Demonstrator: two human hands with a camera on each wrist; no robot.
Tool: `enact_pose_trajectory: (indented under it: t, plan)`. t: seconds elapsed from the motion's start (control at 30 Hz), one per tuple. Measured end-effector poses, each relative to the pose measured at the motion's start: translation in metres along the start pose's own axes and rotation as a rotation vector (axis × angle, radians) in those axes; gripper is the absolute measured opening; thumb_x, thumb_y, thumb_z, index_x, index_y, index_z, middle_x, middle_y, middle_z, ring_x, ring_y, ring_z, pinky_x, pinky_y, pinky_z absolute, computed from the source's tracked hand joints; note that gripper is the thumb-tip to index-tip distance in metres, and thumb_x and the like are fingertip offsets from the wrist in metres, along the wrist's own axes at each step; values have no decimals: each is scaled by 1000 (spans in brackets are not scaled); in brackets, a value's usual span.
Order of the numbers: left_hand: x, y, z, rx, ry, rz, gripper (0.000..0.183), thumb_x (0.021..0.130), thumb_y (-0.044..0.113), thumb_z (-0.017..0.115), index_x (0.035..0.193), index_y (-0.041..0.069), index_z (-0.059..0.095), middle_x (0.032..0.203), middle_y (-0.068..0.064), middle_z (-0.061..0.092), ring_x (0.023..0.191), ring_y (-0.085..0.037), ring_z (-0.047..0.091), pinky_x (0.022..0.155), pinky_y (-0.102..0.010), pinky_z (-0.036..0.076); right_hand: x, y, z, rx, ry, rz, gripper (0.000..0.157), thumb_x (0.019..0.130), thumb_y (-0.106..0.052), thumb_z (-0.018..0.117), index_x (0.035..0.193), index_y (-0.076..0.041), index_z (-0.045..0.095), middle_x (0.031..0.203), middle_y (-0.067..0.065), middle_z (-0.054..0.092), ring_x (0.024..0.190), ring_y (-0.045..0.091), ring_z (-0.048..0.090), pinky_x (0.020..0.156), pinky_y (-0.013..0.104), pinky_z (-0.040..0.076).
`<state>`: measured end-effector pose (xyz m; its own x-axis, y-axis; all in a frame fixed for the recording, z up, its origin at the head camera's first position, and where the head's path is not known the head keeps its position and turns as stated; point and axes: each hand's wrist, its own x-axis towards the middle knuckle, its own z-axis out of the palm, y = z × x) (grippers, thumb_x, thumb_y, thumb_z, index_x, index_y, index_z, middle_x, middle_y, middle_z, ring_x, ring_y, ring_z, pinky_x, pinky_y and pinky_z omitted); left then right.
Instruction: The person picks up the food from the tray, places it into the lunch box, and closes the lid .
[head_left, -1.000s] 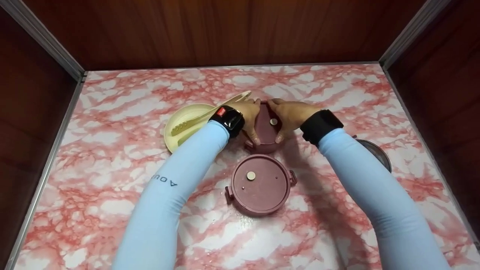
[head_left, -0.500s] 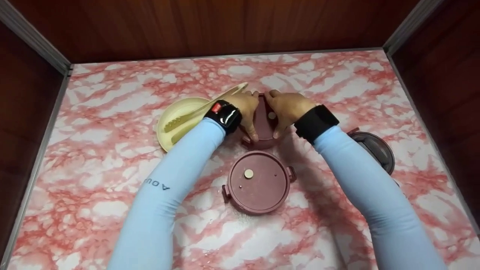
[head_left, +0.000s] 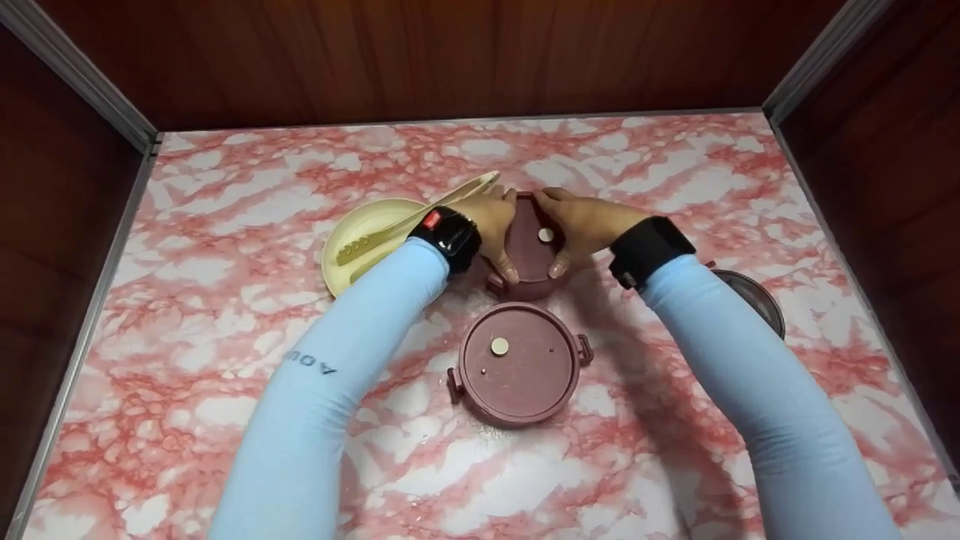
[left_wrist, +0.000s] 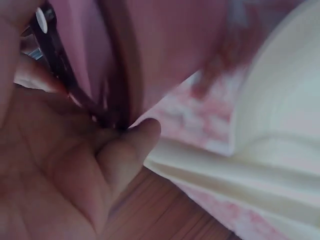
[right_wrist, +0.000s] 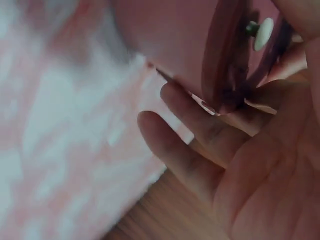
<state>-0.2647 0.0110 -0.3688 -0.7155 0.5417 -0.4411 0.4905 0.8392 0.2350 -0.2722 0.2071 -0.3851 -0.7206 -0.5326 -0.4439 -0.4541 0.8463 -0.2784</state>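
A mauve round lunch pot stands at the back middle, with its lid on top carrying a small cream knob. My left hand holds the lid's left edge, thumb at the near side and fingers at the far side. On the opposite edge my right hand grips likewise. Both wrist views show fingers round the lid's rim, with the pot's wall beside it. Whether the lid is fully seated I cannot tell. Nearer stands a second mauve pot, lidded, with two side handles.
Left of the hands lies a pale yellow divided plate with cream tongs across it. A dark round item is partly hidden by the right sleeve. Wooden panels wall the table's back and sides.
The head view has shifted slightly. Both hands keep their hold on the far pot's lid, and the right wrist has swung a little outward.
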Motion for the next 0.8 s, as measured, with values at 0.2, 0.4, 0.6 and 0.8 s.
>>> enact_pose_trajectory:
  t: [0.2, 0.4, 0.6, 0.8]
  plan:
    - [-8, -11, 13, -168, 56, 24, 106, 74, 51, 85, 145, -10, 36, 143, -21, 49, 128, -27, 49, 108, -30, 38, -1, 19, 0, 154, 101, -65, 91, 91, -41, 72, 157, -6, 22, 159, 19, 26, 144, 34, 27, 116, 46, 28]
    - [-7, -15, 24, -208, 126, -8, 90, 71, 48, 88, 132, -7, 51, 133, -16, 56, 117, -24, 54, 102, -31, 43, 15, 24, 1, 205, 270, -65, 40, 106, -17, 48, 143, -2, 52, 138, 20, 56, 129, 34, 50, 106, 48, 42]
    - [-3, -9, 32, -93, 206, -58, 113, 66, 52, 89, 143, -14, 38, 153, -20, 36, 135, -29, 41, 113, -30, 32, 26, 29, 14, 249, 433, 6, 32, 98, -2, 57, 129, -7, 66, 121, 17, 67, 115, 34, 61, 94, 45, 52]
    - [-10, -3, 27, -106, 166, -126, 127, 67, 51, 87, 151, -14, 17, 155, -25, 31, 141, -35, 33, 116, -35, 29, 28, 25, 12, 280, 482, 65, 33, 95, 1, 61, 125, -11, 68, 119, 15, 68, 114, 31, 61, 93, 41, 52]
